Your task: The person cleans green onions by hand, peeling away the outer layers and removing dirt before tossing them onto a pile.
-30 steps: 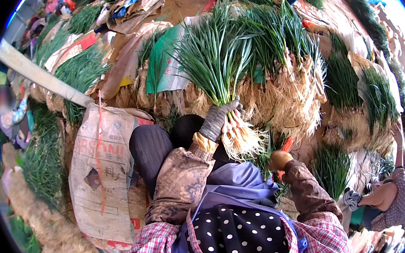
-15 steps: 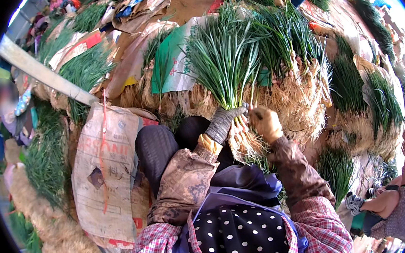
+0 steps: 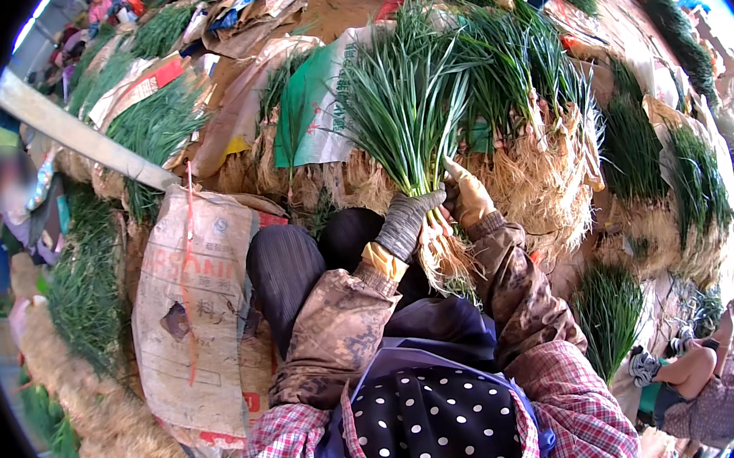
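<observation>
A bunch of green chives (image 3: 404,111) with pale stringy roots stands upright in front of me. My left hand (image 3: 407,218), in a grey knit glove, grips the bunch just above the roots. My right hand (image 3: 470,194), in a tan glove, presses against the same bunch from the right, fingers wrapped on the stalks. The roots (image 3: 445,261) hang down below both hands, over my dark trousers.
Large bundles of chives with straw-coloured roots (image 3: 546,159) lie heaped ahead and to the right. A printed woven sack (image 3: 190,317) lies on the left, with a green and white sheet (image 3: 307,115) behind it. Another person's arm and shoe (image 3: 699,374) show at lower right.
My right hand rose from low at the right and closed on the bunch beside the left hand. The bunch stayed upright in the left hand.
</observation>
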Demonstrator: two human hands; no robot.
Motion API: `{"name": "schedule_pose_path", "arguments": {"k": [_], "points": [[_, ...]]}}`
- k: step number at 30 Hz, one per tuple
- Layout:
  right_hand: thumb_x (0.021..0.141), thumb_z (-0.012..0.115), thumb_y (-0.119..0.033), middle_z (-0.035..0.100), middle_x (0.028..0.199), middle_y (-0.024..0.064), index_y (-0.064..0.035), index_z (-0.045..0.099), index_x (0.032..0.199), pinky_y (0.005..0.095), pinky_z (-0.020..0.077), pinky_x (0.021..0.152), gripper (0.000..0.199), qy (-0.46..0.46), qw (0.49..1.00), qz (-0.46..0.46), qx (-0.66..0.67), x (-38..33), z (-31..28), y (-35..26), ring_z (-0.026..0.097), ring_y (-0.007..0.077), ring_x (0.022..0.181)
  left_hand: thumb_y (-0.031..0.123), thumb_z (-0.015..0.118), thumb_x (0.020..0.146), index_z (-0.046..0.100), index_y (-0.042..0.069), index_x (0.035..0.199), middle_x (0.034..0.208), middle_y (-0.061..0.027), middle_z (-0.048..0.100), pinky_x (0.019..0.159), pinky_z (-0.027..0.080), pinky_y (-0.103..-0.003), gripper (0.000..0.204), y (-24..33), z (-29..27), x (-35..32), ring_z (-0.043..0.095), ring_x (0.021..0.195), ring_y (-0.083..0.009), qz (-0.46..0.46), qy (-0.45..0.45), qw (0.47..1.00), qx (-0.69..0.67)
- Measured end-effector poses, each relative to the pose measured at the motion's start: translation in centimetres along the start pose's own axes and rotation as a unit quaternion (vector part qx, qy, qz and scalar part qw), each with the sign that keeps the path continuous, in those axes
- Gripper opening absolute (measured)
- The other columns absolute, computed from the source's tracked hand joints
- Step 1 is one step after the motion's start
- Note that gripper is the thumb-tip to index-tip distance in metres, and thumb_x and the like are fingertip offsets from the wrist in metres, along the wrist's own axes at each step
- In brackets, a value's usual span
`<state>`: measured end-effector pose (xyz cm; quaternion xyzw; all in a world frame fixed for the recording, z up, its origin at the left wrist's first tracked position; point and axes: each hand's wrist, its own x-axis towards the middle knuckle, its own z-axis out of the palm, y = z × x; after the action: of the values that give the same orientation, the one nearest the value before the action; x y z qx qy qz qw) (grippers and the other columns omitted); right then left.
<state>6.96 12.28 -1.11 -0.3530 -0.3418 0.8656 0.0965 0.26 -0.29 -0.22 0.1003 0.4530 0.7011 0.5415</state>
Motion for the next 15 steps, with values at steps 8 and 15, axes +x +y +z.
{"name": "schedule_pose_path", "arguments": {"k": [8,15], "points": [[0.08,0.059,-0.009,0.055,0.064,0.0037,-0.0039,0.055,0.077,0.0217,0.045,0.046,0.007,0.026,0.999,-0.024,0.029,-1.3,-1.0,2.1,0.051,0.0124,0.052,0.009,0.062,0.075,0.058,-0.004,0.089,0.074,-0.0105,0.061,0.053,0.049,-0.029,0.019,-1.1,-0.7,0.2,0.058,0.062,-0.0185,0.025,-0.009,0.996,-0.082],[0.08,0.055,-0.011,0.06,0.066,0.0114,0.0005,0.059,0.084,0.0283,0.0492,0.048,0.013,0.198,0.917,-0.201,-0.28,-0.1,-5.7,3.3,0.057,0.0186,0.054,0.009,0.062,0.075,0.055,-0.002,0.093,0.081,-0.0124,0.062,0.06,0.052,-0.03,0.022,0.0,1.0,-1.5,0.061,0.069,-0.02,-0.025,-0.053,0.992,-0.11]]}}
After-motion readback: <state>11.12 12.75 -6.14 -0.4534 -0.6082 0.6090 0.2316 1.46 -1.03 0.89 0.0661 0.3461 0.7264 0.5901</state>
